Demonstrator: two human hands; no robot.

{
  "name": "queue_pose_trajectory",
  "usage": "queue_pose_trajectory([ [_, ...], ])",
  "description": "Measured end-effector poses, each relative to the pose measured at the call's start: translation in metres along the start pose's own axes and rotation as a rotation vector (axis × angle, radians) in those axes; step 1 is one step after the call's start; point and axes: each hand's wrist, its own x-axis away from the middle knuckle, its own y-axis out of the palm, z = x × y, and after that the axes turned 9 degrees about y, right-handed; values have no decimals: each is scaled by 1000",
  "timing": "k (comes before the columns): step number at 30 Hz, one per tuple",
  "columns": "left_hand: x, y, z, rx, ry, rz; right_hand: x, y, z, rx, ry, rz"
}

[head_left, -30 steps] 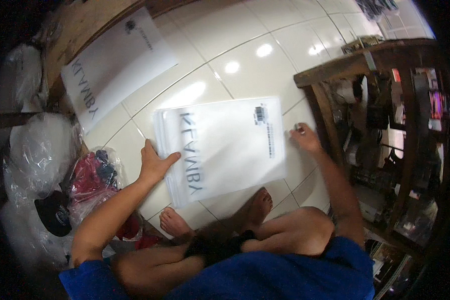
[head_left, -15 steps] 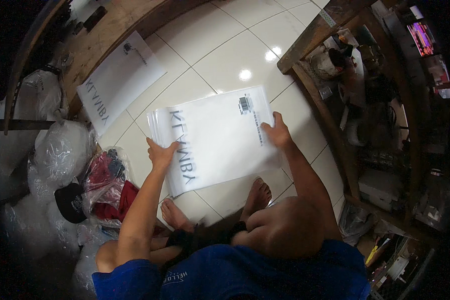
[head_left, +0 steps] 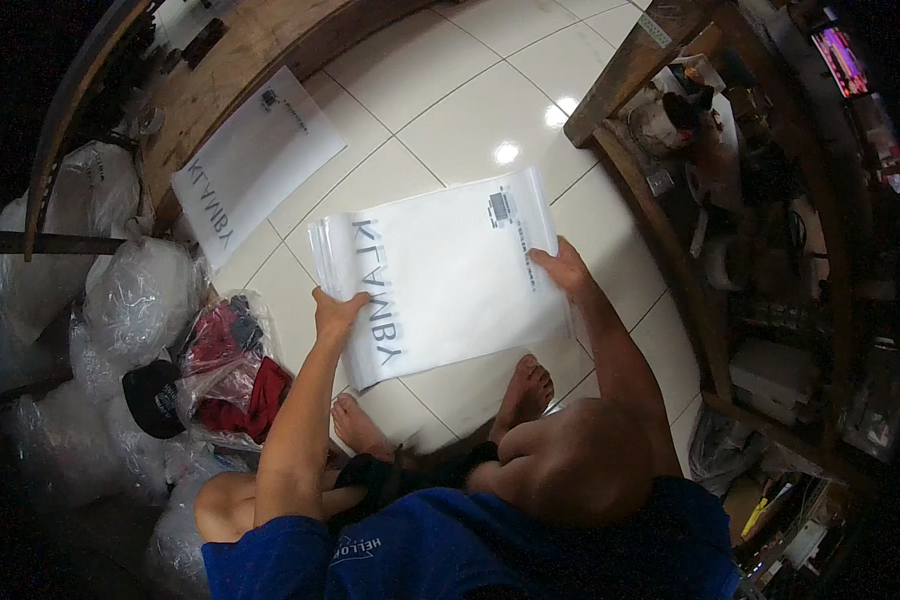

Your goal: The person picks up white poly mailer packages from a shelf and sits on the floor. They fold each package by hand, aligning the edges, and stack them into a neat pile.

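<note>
A stack of white, slightly see-through plastic bags [head_left: 450, 270] with dark printing is held low above the tiled floor, between my bare feet and the far tiles. My left hand [head_left: 338, 312] grips its left edge, the thumb lying on top and the other fingers hidden beneath. At the right edge, my right hand [head_left: 562, 268] pinches the stack in the same way, thumb above. Several layers show along the left side, where the edge curls a little. Another white printed bag [head_left: 255, 165] lies at the far left, apart from both hands.
Clear plastic sacks [head_left: 140, 300], red garments in clear wrap [head_left: 255, 395] and a black cap [head_left: 153, 398] crowd the left. A wooden bench [head_left: 255, 60] runs along the far left. On the right stands a wooden shelf frame [head_left: 660, 260] filled with clutter.
The whole view has shifted slightly to the right. Both hands keep hold of the stack by the same edges, and its right edge looks a little more bent.
</note>
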Motion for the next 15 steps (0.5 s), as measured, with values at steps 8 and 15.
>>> queue_pose_trajectory([
  [8, 10, -8, 7, 75, 101, -61, 13, 3, -17, 433, -144, 69],
  [15, 6, -10, -13, 187, 39, -72, 80, 72, -57, 591, -525, -17],
])
